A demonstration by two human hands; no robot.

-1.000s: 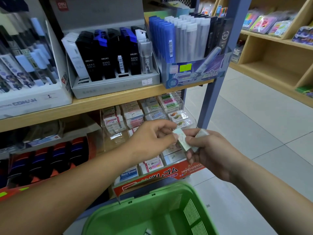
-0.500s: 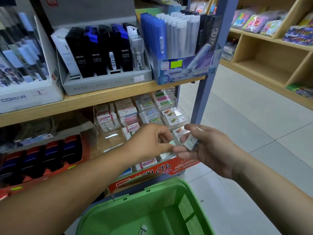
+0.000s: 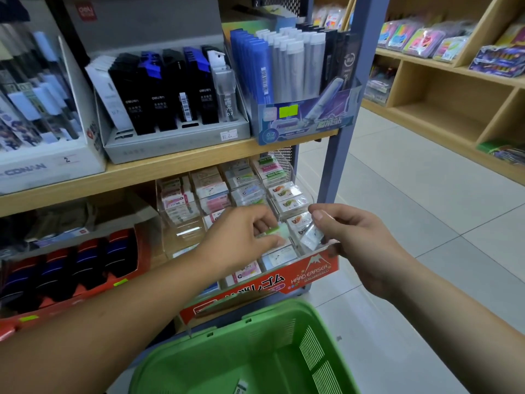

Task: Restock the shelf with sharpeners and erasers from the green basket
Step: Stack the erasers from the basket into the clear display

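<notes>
My left hand (image 3: pixel 241 237) pinches a small eraser with a green and white wrapper (image 3: pixel 279 231) over the clear tiered eraser display (image 3: pixel 181 231) on the lower shelf. My right hand (image 3: pixel 358 240) holds a clear-wrapped eraser (image 3: pixel 311 237) just to the right, above the red "Hard Eraser" box (image 3: pixel 312 273). The two hands are a little apart. The green basket (image 3: pixel 284 317) sits below the hands; a small wrapped item (image 3: pixel 241 387) lies at its bottom.
The wooden shelf board (image 3: pixel 170 172) above carries a grey tray of black and blue lead cases (image 3: pixel 170 137) and a box of blue and white pens (image 3: pixel 298 120). A blue-grey upright post (image 3: pixel 341 137) stands right of the display. Tiled floor and another wooden shelf unit (image 3: pixel 454 109) lie to the right.
The hands were together on one eraser; they have drawn apart, each holding a piece. Both have moved forward and down toward the display. The view has shifted slightly.
</notes>
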